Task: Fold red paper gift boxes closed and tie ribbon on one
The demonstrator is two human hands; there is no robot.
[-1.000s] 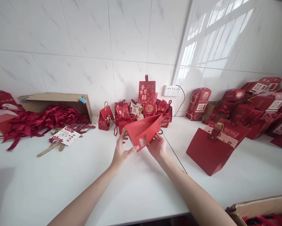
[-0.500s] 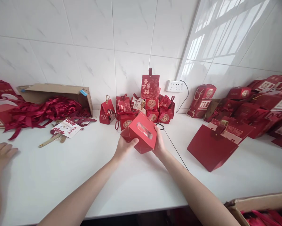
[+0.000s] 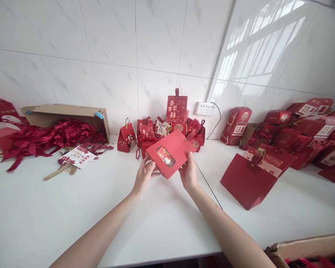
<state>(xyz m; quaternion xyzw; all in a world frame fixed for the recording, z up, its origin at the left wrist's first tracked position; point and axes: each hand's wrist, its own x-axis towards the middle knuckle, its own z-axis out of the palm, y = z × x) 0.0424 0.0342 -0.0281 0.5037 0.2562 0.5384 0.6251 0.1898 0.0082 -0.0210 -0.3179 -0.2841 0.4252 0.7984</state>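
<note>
Between my two hands, above the white table point(image 3: 108, 223), I hold a red gift box point(image 3: 180, 149) tilted to one side. A clear window in its face shows something gold and red inside. My left hand point(image 3: 145, 173) grips its lower left corner, thumb in front, fingers partly behind. On its right edge my right hand point(image 3: 189, 173) is closed, with the fingers hidden behind the box. Directly behind stand several small red favour boxes, topped by a square one point(image 3: 177, 108) with gold lettering. A larger red box point(image 3: 247, 182) stands to the right of my hands.
A cardboard box point(image 3: 69, 108) on its side spills dark red ribbons point(image 3: 69, 132) at left, beside printed tags point(image 3: 77, 156). A power strip point(image 3: 205, 108) is on the wall, and a black cord crosses the table. Red boxes point(image 3: 293, 137) pile up at right; an open carton point(image 3: 309, 243) sits front right.
The red gift box has been turned in my hands, its window now facing me at the lower left. Another person's hand at the far left has left the view.
</note>
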